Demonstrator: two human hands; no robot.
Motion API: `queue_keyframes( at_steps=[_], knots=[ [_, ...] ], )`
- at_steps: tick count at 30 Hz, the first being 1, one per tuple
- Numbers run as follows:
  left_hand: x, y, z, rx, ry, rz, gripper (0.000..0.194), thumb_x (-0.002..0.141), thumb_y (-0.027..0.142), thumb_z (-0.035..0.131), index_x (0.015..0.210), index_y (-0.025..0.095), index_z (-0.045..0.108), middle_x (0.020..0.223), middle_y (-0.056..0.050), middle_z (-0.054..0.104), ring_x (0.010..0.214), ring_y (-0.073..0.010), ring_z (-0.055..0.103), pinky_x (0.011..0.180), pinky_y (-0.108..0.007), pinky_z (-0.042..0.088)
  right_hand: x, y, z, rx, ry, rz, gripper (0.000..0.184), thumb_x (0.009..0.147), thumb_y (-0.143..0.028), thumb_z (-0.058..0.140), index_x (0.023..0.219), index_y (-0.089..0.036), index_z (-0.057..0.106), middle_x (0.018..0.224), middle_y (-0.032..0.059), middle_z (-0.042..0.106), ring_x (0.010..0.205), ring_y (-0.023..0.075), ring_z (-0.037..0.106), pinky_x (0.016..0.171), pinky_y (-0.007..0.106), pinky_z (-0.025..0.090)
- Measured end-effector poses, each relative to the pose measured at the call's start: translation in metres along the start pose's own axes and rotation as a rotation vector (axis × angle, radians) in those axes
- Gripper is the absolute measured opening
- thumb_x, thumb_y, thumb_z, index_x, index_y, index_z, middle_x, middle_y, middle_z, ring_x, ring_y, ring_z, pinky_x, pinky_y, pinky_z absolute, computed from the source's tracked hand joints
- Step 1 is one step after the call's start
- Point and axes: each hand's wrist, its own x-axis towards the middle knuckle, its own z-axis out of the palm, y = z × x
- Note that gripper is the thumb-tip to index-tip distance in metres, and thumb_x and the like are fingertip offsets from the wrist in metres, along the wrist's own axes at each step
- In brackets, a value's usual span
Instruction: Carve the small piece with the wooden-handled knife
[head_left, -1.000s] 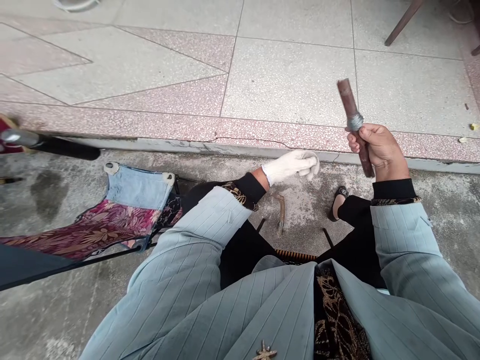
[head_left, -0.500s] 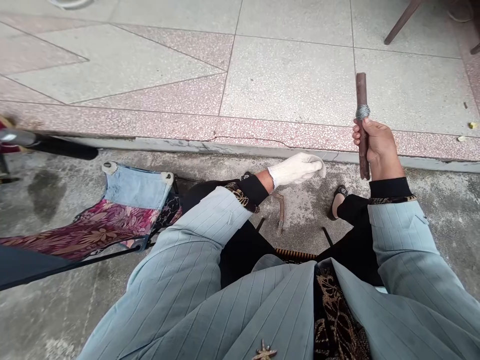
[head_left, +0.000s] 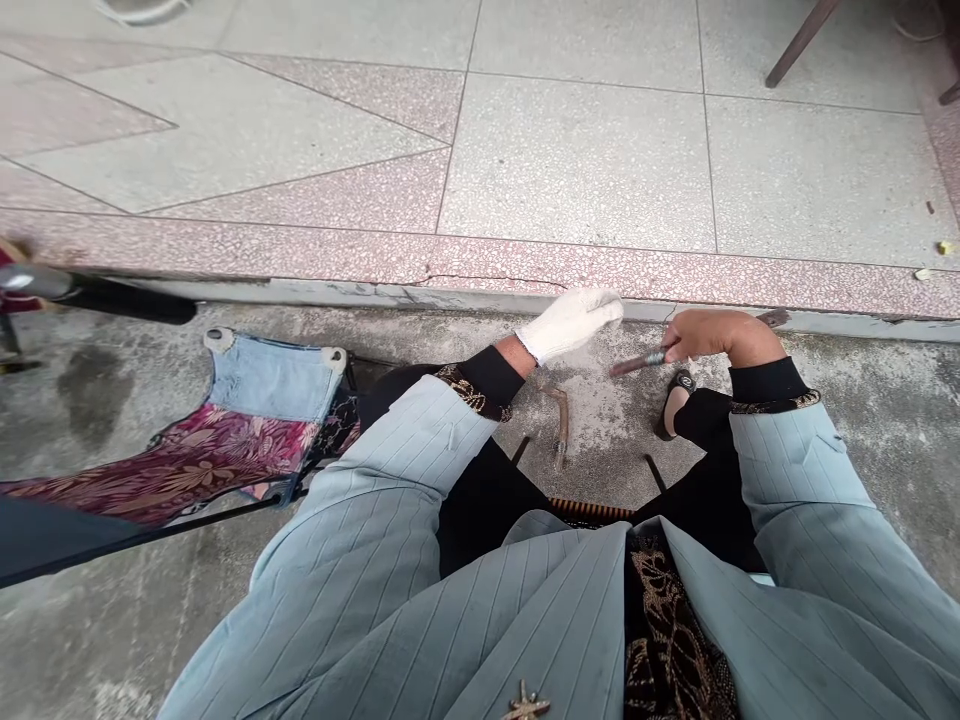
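Observation:
My right hand [head_left: 709, 337] is wrapped round a brown stick [head_left: 628, 366], its back turned up. The stick lies nearly level above the concrete, one end pointing left and the other showing past my wrist. Grey wire [head_left: 657, 357] is wound around it, beside my fingers. My left hand [head_left: 576, 322], in a white knit glove, hovers near the step edge, left of the stick and apart from it. Its gloved fingers are pressed together, and what they hold, if anything, is too small to make out. Below it lies a bent brown piece [head_left: 562, 425] on the ground.
A low tiled step [head_left: 525, 262] with a cracked edge runs across in front of me. On my left stands a folding chair [head_left: 225, 440] with patterned cloth. A dark handle-like bar [head_left: 127, 298] juts in at far left. A chair leg [head_left: 801, 45] stands at upper right.
My right hand has turned over and lowered, swinging the stick from upright to nearly level, one end leftward. My gloved left hand has shifted slightly left and up.

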Motion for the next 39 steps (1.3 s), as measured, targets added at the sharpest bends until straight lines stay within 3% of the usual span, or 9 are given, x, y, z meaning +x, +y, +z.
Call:
queue_keyframes(
  at_steps=[5, 9, 12, 20, 26, 29, 33, 36, 39],
  knots=[
    [0.008, -0.01, 0.0, -0.119, -0.022, -0.067, 0.03, 0.096, 0.031, 0.05, 0.073, 0.015, 0.059, 0.067, 0.002, 0.055, 0.057, -0.0084, 0.043, 0.057, -0.023, 0.031, -0.022, 0.001, -0.005, 0.265, -0.103, -0.357, 0.039, 0.077, -0.055, 0.08, 0.095, -0.021, 0.082, 0.076, 0.0011, 0.071, 0.07, 0.0164, 0.06, 0.067, 0.029, 0.046],
    [0.004, -0.018, 0.015, -0.462, -0.199, -0.147, 0.033, 0.101, 0.041, 0.05, 0.081, 0.016, 0.06, 0.056, 0.006, 0.04, 0.046, -0.0074, 0.033, 0.048, -0.022, 0.03, -0.036, 0.014, -0.005, 0.73, 0.391, -0.515, 0.038, 0.078, -0.055, 0.082, 0.084, -0.018, 0.078, 0.075, 0.0027, 0.07, 0.065, 0.0133, 0.057, 0.062, 0.027, 0.046],
    [-0.002, -0.02, 0.023, -0.681, -0.337, -0.123, 0.04, 0.099, 0.053, 0.055, 0.087, 0.015, 0.062, 0.055, 0.008, 0.034, 0.044, -0.0063, 0.029, 0.045, -0.021, 0.03, -0.035, 0.017, -0.001, 0.962, 0.741, -0.464, 0.042, 0.078, -0.057, 0.084, 0.075, -0.017, 0.072, 0.072, 0.0034, 0.065, 0.06, 0.0113, 0.052, 0.056, 0.025, 0.043],
    [-0.003, -0.023, 0.034, -0.88, -0.344, -0.108, 0.042, 0.093, 0.056, 0.064, 0.095, 0.015, 0.064, 0.059, 0.008, 0.036, 0.045, -0.0056, 0.028, 0.044, -0.021, 0.027, -0.02, 0.025, -0.005, 1.013, 0.966, -0.309, 0.042, 0.081, -0.056, 0.081, 0.073, -0.018, 0.065, 0.071, 0.0042, 0.062, 0.057, 0.0112, 0.052, 0.052, 0.025, 0.045],
    [-0.001, -0.017, 0.037, -0.642, -0.224, -0.251, 0.031, 0.099, 0.044, 0.051, 0.082, 0.018, 0.057, 0.055, 0.008, 0.03, 0.043, -0.0069, 0.02, 0.042, -0.023, 0.017, -0.015, 0.035, -0.008, 0.957, 1.122, -0.221, 0.033, 0.092, -0.045, 0.07, 0.074, -0.017, 0.065, 0.074, 0.0048, 0.064, 0.059, 0.0115, 0.054, 0.054, 0.025, 0.045],
    [-0.003, -0.005, 0.033, -0.31, -0.196, -0.142, 0.029, 0.098, 0.037, 0.047, 0.082, 0.018, 0.06, 0.06, 0.004, 0.043, 0.048, -0.0086, 0.035, 0.048, -0.024, 0.027, -0.011, 0.043, -0.01, 0.758, 1.204, -0.023, 0.028, 0.094, -0.04, 0.066, 0.082, -0.015, 0.07, 0.074, 0.0062, 0.065, 0.059, 0.0135, 0.054, 0.055, 0.027, 0.043],
    [-0.006, 0.005, 0.026, 0.19, -0.074, 0.093, 0.032, 0.099, 0.035, 0.044, 0.096, 0.017, 0.07, 0.081, -0.002, 0.069, 0.071, -0.015, 0.059, 0.068, -0.027, 0.042, -0.005, 0.043, -0.011, 0.241, 1.059, 0.316, 0.026, 0.095, -0.032, 0.063, 0.104, -0.012, 0.077, 0.085, 0.0115, 0.072, 0.073, 0.0227, 0.062, 0.063, 0.032, 0.042],
    [-0.006, 0.002, 0.018, 0.44, 0.013, 0.103, 0.038, 0.102, 0.036, 0.041, 0.109, 0.017, 0.073, 0.087, -0.004, 0.074, 0.078, -0.019, 0.066, 0.072, -0.029, 0.044, 0.002, 0.026, -0.007, -0.044, 0.642, 0.398, 0.028, 0.096, -0.032, 0.061, 0.106, -0.013, 0.079, 0.098, 0.0149, 0.074, 0.085, 0.027, 0.065, 0.067, 0.033, 0.042],
    [-0.004, -0.005, 0.008, 0.595, 0.122, 0.057, 0.039, 0.103, 0.035, 0.042, 0.117, 0.018, 0.073, 0.091, -0.006, 0.076, 0.082, -0.0214, 0.069, 0.073, -0.03, 0.045, 0.01, 0.002, 0.002, -0.182, 0.25, 0.295, 0.024, 0.095, -0.03, 0.061, 0.095, -0.013, 0.079, 0.096, 0.0142, 0.074, 0.083, 0.0246, 0.065, 0.067, 0.032, 0.041]
  ],
)
